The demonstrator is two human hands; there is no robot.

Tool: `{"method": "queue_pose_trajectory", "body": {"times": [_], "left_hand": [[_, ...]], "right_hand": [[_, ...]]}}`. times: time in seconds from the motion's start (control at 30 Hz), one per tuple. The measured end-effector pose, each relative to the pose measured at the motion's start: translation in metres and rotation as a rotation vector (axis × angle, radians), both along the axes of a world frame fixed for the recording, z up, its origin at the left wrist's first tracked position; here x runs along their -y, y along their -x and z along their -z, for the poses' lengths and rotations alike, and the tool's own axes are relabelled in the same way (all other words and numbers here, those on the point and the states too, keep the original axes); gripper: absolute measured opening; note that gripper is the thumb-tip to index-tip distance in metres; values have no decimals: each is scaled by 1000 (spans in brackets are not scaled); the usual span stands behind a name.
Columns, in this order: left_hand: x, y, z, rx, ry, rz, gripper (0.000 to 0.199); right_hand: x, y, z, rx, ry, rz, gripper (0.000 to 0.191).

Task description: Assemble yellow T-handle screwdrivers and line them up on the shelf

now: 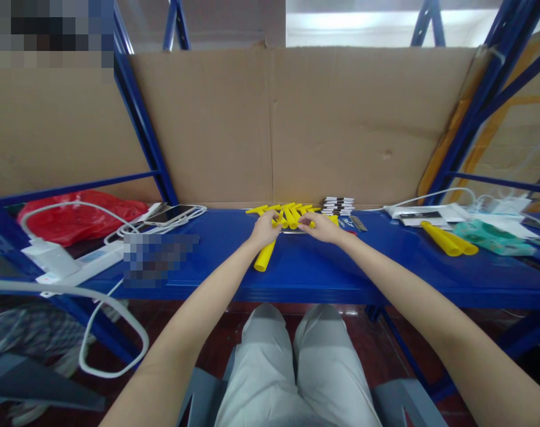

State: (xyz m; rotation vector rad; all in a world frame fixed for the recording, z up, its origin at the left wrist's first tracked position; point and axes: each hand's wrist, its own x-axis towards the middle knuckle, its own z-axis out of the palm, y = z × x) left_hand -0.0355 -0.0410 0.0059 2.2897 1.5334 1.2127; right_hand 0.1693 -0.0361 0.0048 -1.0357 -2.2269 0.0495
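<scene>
My left hand (264,230) is closed at the left side of a pile of yellow tubes (290,218), with a bit of yellow showing at its fingertips. Just below it, one loose yellow tube (264,256) lies slanted towards the table's front edge. On the pile's right side, my right hand (321,229) is curled, and a small yellow end shows between thumb and fingers. Both hands look closed on yellow tubes, though the fingers hide most of them. A thin pale edge (294,232) shows under the pile between my hands.
Beside my right hand stand stacked white-and-black small packs (337,206) and a dark blue card (349,223). Two yellow cones (448,240) lie at the right near green plastic (492,237). At left are a power strip (89,264), cables and a red bag (81,216). Cardboard (270,124) walls the back.
</scene>
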Motion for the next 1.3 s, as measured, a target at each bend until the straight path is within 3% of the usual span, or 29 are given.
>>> {"method": "queue_pose_trajectory", "body": {"times": [0.13, 0.3, 0.5, 0.97, 1.3], "left_hand": [[-2, 1, 3, 14, -29, 22, 17], [-7, 3, 7, 19, -54, 68, 16], [-9, 4, 9, 11, -69, 87, 15], [0, 0, 4, 13, -52, 121, 17], [3, -2, 1, 0, -57, 129, 15]], "right_hand": [[-15, 32, -4, -71, 33, -44, 12], [-25, 46, -2, -154, 57, -81, 12], [-24, 50, 4, -281, 108, -57, 10], [-26, 49, 11, -365, 194, -33, 9], [-16, 48, 9, -313, 163, 24, 7]]}}
